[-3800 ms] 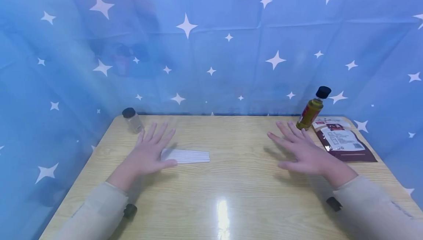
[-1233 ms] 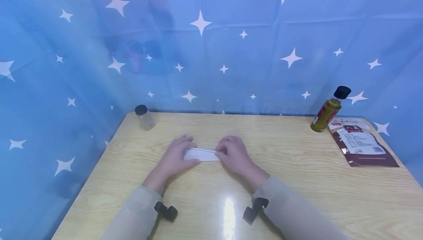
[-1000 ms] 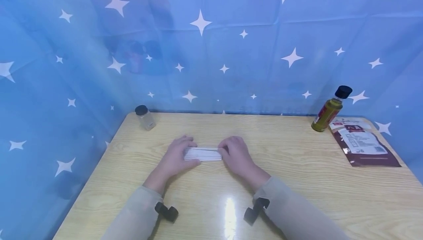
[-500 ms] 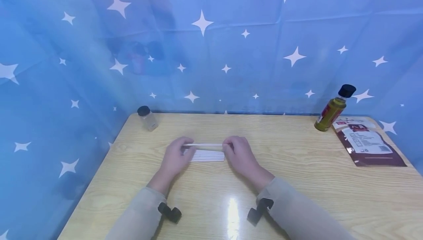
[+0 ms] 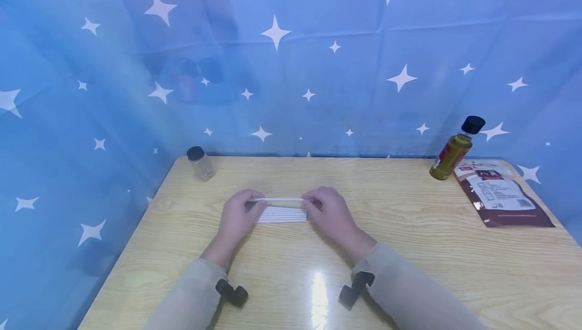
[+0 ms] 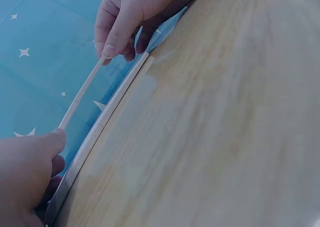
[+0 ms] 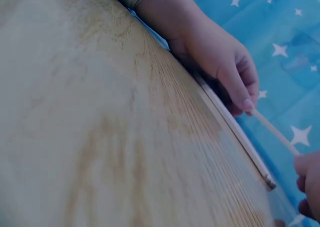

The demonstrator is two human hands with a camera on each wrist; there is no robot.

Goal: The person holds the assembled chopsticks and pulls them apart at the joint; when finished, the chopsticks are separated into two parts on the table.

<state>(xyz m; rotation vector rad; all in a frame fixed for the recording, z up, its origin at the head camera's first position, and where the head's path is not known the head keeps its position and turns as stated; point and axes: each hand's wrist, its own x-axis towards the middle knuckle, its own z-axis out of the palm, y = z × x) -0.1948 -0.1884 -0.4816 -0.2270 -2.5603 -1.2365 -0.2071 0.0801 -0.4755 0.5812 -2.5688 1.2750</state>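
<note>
A thin white stick (image 5: 283,199) is stretched level between my two hands, raised off the table. My left hand (image 5: 237,216) pinches one end between thumb and fingers, and my right hand (image 5: 332,214) pinches the other. Below it, several similar white sticks (image 5: 283,215) lie side by side in a flat row on the table; my left hand covers part of their left end. In the left wrist view the held stick (image 6: 80,96) shows above the row. The right wrist view also shows both ends of the stick (image 7: 275,131) gripped by fingertips.
A small clear jar (image 5: 202,167) with a black lid stands at the back left of the wooden table (image 5: 273,279). At the back right is a green-yellow bottle (image 5: 450,158) with a black cap, beside a maroon and white packet (image 5: 500,196). A starry blue curtain (image 5: 291,67) hangs behind.
At first both hands were spread above the table, apart. They then came together at the row of sticks, took one stick by its ends and raised it from the row's far side.
</note>
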